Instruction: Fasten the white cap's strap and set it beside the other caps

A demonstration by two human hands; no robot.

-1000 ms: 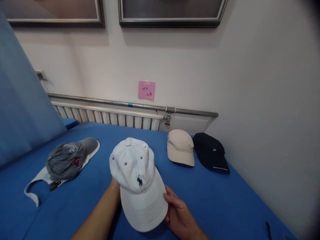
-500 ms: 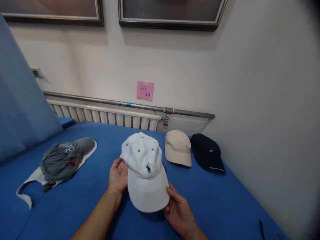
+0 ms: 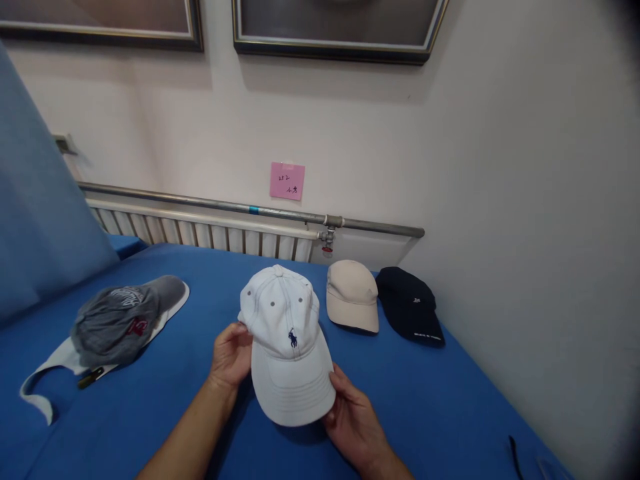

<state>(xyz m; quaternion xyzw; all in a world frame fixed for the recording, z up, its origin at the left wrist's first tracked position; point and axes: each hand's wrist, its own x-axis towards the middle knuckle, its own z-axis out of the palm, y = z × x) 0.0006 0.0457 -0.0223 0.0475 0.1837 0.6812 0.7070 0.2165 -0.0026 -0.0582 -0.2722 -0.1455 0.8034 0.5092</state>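
Note:
Between my hands is a white baseball cap (image 3: 285, 333) with a small navy horse-rider emblem, its brim pointing down toward me. My left hand (image 3: 233, 357) grips the cap's left side near the back edge; some of its fingers are hidden under the cap. At the brim's right edge, my right hand (image 3: 353, 413) pinches with the thumb on top and fingers below. Behind and to the right lie a beige cap (image 3: 353, 297) and a dark navy cap (image 3: 410, 307), side by side. A grey cap (image 3: 117, 323) with red and white lettering lies at the left on a white cap with a loose strap (image 3: 37, 393).
A blue cloth (image 3: 425, 413) covers the surface. At the back are a radiator (image 3: 200, 233) and a metal pipe with a valve (image 3: 327, 240). A blue curtain (image 3: 45, 200) hangs at the left. A thin black object (image 3: 515, 457) lies at the front right.
The view has shifted slightly, so everything on the surface appears a little further left. Both hands keep their hold on the white cap, which has barely moved.

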